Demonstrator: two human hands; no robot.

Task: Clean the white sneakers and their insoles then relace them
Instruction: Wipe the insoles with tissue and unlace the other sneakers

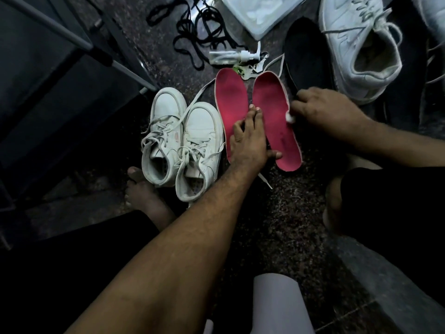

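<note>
Left hand (pixel 248 138) presses flat on two red insoles (pixel 274 121); right hand (pixel 322 107) pinches a cotton ball (pixel 290 118). White sneakers (pixel 183 141), left, remain laced.

Matt red fabric-faced insoles (pixel 255 116) lie on rough speckled stone floor (pixel 277 213) beside smooth, leather-like white sneakers (pixel 183 141) with woven cloth laces, near a clear plastic pump bottle (pixel 231 56).

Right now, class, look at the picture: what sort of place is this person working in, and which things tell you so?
Probably a home floor, used for shoe cleaning. The person sits on a speckled stone floor, with sneakers, red insoles and a spray bottle laid directly on it.
</note>
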